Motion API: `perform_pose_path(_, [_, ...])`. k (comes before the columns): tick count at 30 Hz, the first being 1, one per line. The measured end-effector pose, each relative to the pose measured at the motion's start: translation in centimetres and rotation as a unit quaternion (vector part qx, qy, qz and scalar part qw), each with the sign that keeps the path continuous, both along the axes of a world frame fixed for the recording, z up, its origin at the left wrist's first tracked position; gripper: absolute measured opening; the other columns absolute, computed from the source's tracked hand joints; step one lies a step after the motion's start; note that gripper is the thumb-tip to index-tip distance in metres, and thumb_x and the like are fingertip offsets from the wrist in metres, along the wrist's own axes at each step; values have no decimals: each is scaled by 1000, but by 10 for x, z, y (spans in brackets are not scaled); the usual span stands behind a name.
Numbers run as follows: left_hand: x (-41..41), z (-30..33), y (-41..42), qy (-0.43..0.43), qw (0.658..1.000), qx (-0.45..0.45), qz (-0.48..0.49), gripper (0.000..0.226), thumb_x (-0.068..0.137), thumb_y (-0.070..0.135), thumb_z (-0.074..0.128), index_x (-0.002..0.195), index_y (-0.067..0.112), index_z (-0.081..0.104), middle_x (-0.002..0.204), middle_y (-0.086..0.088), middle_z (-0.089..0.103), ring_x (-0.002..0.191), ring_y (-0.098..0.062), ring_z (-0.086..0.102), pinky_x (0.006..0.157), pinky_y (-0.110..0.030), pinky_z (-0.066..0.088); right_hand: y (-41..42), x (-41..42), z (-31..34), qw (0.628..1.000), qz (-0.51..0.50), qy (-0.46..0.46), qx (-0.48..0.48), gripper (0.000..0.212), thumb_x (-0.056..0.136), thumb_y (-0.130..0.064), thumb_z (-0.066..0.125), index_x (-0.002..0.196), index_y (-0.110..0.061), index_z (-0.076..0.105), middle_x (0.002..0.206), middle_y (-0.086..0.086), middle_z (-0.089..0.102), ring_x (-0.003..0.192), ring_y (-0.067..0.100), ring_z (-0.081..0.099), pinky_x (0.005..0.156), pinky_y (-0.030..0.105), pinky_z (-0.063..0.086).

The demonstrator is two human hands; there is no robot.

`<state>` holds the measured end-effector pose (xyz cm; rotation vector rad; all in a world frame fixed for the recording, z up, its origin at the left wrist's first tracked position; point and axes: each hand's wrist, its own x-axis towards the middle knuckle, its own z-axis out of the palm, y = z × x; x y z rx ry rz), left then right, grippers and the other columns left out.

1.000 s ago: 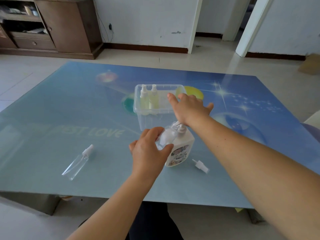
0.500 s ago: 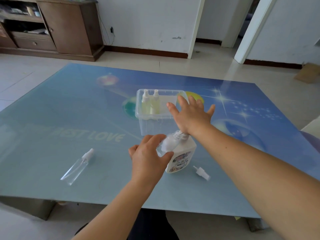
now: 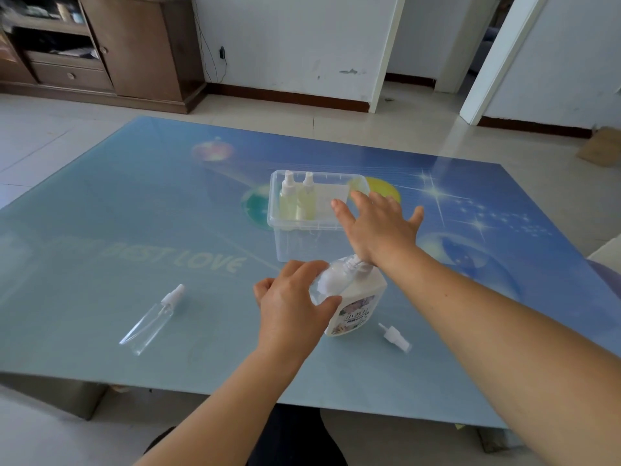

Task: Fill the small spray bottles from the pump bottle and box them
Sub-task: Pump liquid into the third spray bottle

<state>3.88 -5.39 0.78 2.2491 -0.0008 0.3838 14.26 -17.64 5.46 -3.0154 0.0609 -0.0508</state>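
A: What are the hands doing?

B: The left hand [image 3: 291, 306] curls round a small clear bottle [image 3: 317, 290], holding it against the spout of the pump bottle [image 3: 358, 306]. The right hand [image 3: 378, 227] is flat, fingers straight and spread, with the heel of the palm over the pump head [image 3: 353, 264]. It grips nothing; it looks to be pressing.

A: So which step is this?

B: Filling, I'd judge. The held bottle has no sprayer on it, and a loose spray top [image 3: 393, 337] lies on the table [image 3: 100, 230] just right of the pump bottle.

A: How full is it?

B: I cannot tell; the left hand covers most of it.

A: And the rest?

B: Two capped spray bottles [image 3: 297, 200] with yellowish liquid stand upright at the left end of the clear box [image 3: 302, 240], directly behind the pump bottle. One empty spray bottle [image 3: 151, 321], cap on, lies on its side well to the left.

A: What does the next move call for?

B: Probably more pumps while the mouth stays lined up under the spout, or liquid spills on the table. Then the right hand should fetch the loose top and screw it on, and the bottle goes upright beside the two in the box. The empty one would follow.
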Motion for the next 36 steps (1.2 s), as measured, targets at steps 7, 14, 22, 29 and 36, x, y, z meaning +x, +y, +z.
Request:
perform_pose_path(7, [-1,6,1,-27,1000,3,3,38,69,27,77,104,27,64,97,10,59,84,-10,56,81,-24,18,4,-2,16,999,20,-11,-26,71,91,-69,9,147,-29,25,155,0,25,144,26,14,109,65,-3])
perform_pose_path(14, [2,-1,2,-37,999,24,5,37,66,24,79,100,25,66,92,8,61,80,-13,58,82,-28,20,2,-1,5,1000,2,-10,-13,67,92,-66,11,139,-29,40,143,0,43,138,26,27,109,64,0])
perform_pose_path(22, [-1,3,1,-59,997,39,5,37,65,24,79,100,24,66,92,6,63,78,-15,59,80,-29,19,3,-3,16,999,17,-18,-32,69,91,-68,12,141,-27,36,147,1,37,140,27,24,108,65,0])
perform_pose_path(29, [1,0,2,-65,997,51,4,37,63,24,78,99,22,66,90,5,63,75,-17,58,82,-33,23,3,-3,10,1000,5,-13,-16,67,93,-65,11,138,-28,43,142,1,44,138,26,27,109,65,0])
perform_pose_path(36, [-2,0,1,-59,996,61,10,36,63,23,78,97,23,66,87,5,62,73,-18,57,81,-33,24,3,-7,9,1000,3,-12,-10,66,92,-65,12,137,-27,43,141,2,45,137,27,29,109,65,0])
